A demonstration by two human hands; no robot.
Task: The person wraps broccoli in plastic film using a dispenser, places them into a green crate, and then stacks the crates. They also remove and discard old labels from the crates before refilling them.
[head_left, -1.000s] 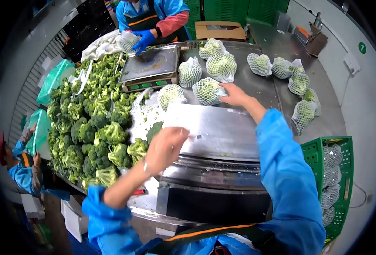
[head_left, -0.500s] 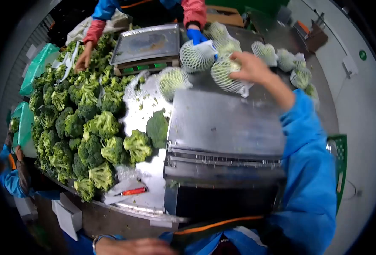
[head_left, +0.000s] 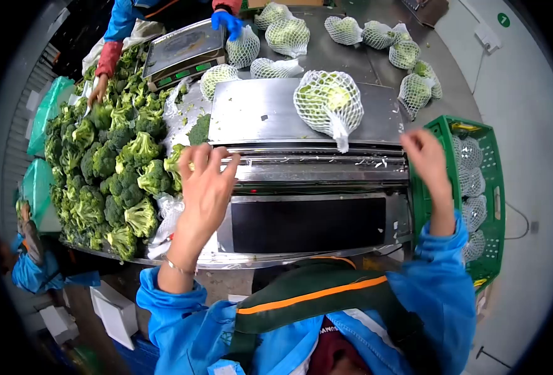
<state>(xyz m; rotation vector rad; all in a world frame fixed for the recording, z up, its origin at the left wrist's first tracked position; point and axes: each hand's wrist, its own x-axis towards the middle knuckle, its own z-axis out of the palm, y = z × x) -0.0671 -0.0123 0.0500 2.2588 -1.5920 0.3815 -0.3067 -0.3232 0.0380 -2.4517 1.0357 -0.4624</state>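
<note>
A net-wrapped broccoli head (head_left: pixel 326 103) rests on the metal top of the wrapping machine (head_left: pixel 251 119), the twisted end of its white foam net pointing toward me. My left hand (head_left: pixel 209 187) hovers over the machine's left edge, fingers spread and nothing in them. Off the machine's right edge is my right hand (head_left: pixel 427 159), empty, with its fingers bent but apart. It is close to a green crate (head_left: pixel 437 134). Neither hand touches the broccoli.
Loose broccoli (head_left: pixel 101 162) is heaped on the left. Several netted heads (head_left: pixel 287 36) lie behind the machine and at right. A co-worker's blue-gloved hand (head_left: pixel 227 24) is beside a weighing scale (head_left: pixel 186 47). The crate holds several netted heads. A dark plate (head_left: pixel 307 225) lies in front.
My right hand has drawn back from the netted heads, and one now sits on the machine. My left hand has risen from below to the machine's left side. The view has shifted.
</note>
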